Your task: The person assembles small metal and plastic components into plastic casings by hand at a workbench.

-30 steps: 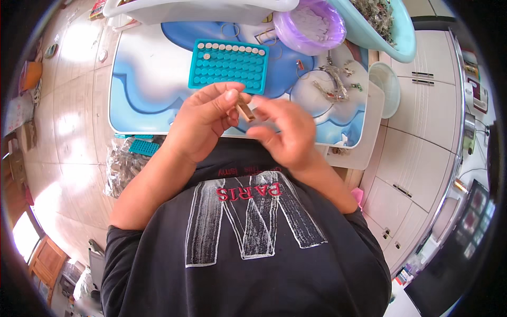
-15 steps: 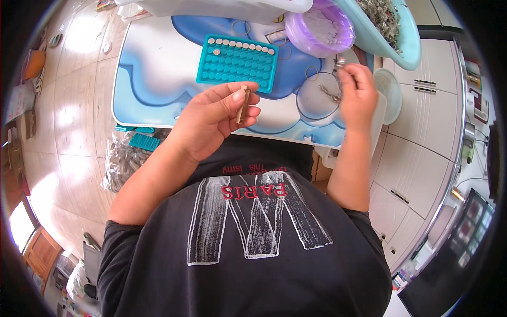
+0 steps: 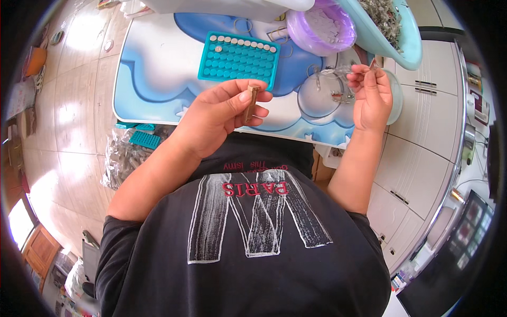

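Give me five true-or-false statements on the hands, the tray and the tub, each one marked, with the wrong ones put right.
1. The left hand holds a brown stick. True.
2. Pale discs line the far row of the teal tray. True.
3. The purple tub holds white bits. True.
4. The tub stands to the left of the tray. False: it stands to the right of the tray.
5. The right hand lies flat on the tray. False: it is raised by the right side of the table, fingers bent, away from the tray.
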A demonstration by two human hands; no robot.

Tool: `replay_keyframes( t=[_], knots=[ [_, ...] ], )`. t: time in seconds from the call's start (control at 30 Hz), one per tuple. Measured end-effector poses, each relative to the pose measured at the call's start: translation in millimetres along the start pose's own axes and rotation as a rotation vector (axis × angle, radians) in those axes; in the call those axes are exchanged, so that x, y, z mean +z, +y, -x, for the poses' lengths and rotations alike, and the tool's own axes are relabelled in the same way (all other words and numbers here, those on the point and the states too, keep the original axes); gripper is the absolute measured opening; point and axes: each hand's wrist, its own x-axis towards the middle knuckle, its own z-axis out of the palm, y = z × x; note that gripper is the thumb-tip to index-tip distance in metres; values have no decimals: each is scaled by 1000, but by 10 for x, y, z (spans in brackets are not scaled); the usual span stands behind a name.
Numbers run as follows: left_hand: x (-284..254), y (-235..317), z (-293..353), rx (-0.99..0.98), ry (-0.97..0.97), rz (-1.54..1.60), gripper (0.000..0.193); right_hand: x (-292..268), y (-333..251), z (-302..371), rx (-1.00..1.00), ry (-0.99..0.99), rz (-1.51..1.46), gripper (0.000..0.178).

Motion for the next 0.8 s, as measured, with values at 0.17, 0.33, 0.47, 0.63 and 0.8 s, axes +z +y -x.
replay_keyframes(
  t=[0.17, 0.33, 0.47, 0.63, 0.8],
  knots=[
    [-5, -27, -3, -8, 0, -2, 33, -139, 60, -14, 41, -82, -32, 13],
    [30, -65, -38, -40, -15, -49, 33, 109, -6, 117, 53, -160, 319, 25],
    [43, -79, -43, -59, -14, -48, 33, 44, -27, 185, -140, -84, 718, 20],
    [17, -99, -39, -60, 27, -43, 32, 63, -65, 400, -76, -188, 1447, 12],
    [20, -125, -49, -70, 20, -49, 32, -1, -31, 394, -160, -201, 1397, 13]
  ],
)
